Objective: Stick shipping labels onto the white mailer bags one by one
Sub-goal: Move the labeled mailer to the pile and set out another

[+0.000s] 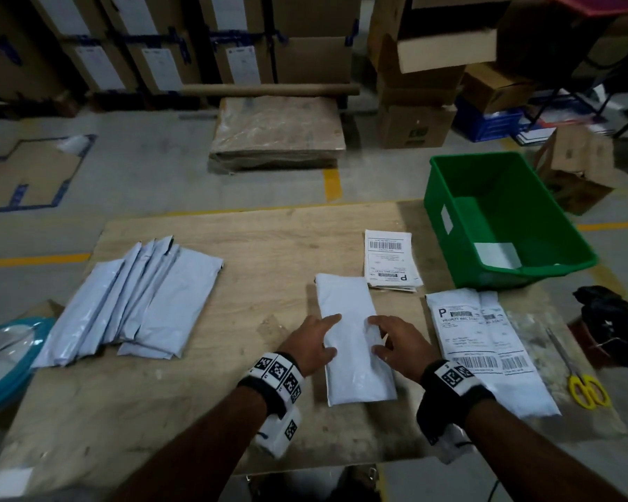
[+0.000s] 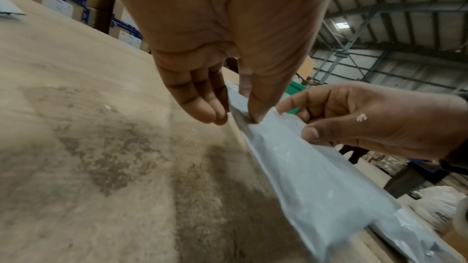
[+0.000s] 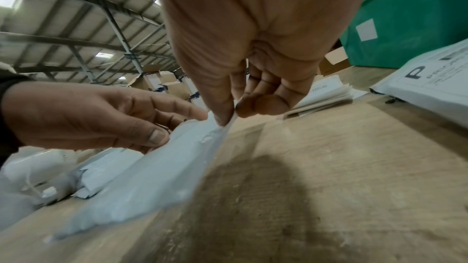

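Observation:
A plain white mailer bag [image 1: 354, 360] lies lengthwise at the middle of the wooden table [image 1: 254, 248]. My left hand [image 1: 323, 338] holds its left edge: in the left wrist view the thumb [image 2: 255, 107] sits on top of the bag [image 2: 316, 177] and the curled fingers [image 2: 202, 107] close against the edge. My right hand [image 1: 379, 338] pinches the right edge; the right wrist view shows that edge [image 3: 228, 127] raised between thumb and fingers. A stack of shipping labels [image 1: 390, 260] lies just beyond the bag. No label is on this bag's upper face.
Several unlabelled mailers [image 1: 135, 302] are fanned out at the table's left. Labelled mailers [image 1: 486, 353] lie to the right, with yellow-handled scissors [image 1: 590, 391] beyond them. A green bin [image 1: 504, 219] stands at the back right corner. Cardboard boxes [image 1: 414, 85] stand on the floor behind.

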{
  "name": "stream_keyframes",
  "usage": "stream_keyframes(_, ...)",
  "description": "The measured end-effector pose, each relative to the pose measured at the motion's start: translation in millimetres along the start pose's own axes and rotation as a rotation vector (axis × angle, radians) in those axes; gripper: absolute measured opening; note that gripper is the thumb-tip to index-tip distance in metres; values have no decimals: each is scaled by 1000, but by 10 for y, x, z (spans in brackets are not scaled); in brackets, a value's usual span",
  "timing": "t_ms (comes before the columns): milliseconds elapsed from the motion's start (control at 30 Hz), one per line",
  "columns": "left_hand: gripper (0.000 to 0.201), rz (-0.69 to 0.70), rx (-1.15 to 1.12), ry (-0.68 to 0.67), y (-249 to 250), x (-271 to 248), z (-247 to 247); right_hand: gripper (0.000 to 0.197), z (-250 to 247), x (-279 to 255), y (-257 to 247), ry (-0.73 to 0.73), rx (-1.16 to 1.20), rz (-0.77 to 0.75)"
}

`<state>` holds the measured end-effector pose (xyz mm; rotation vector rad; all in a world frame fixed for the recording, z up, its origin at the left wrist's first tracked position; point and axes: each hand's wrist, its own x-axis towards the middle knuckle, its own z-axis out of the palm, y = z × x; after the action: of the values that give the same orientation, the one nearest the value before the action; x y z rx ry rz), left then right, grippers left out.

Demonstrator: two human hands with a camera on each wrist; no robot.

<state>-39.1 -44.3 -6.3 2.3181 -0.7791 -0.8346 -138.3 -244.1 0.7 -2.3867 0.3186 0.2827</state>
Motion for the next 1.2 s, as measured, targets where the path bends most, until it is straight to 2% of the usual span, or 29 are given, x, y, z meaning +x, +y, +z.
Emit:
stream_keyframes(100,55,1,-29,56,1,-16,60,56,-11,28,48,-12,35,-50)
stream_keyframes(233,51,-5,36,125,-13,15,50,52,-14,124,78,-53,28,-94)
stream_keyframes(400,56,-175,165,31,-85,78,89,50,9,249,125,-140,-48,-67)
stream_keyframes(500,48,-237,144,27,-78,111,122,46,32,256,154,-137,-37,-70)
stream_keyframes(600,34,-239,126,67,-66,142,124,45,38,243,170,-133,-30,-71)
stream_keyframes(767,42,-207,152,37,-76,185,147,38,19,268,201,-169,-87,-60)
stream_keyframes(933,28,-115,297,86,-111,215,85,20,53,329,150,-168,-126,-82)
stream_keyframes(1000,30,-123,381,78,-116,205,83,27,68,351,167,-147,-146,-85)
stream_keyframes(1100,34,-132,414,-15,-113,195,110,47,111,358,194,-130,-159,-110)
stream_keyframes(1200,35,-131,389,-42,-123,202,111,56,168,368,190,-216,-222,-99)
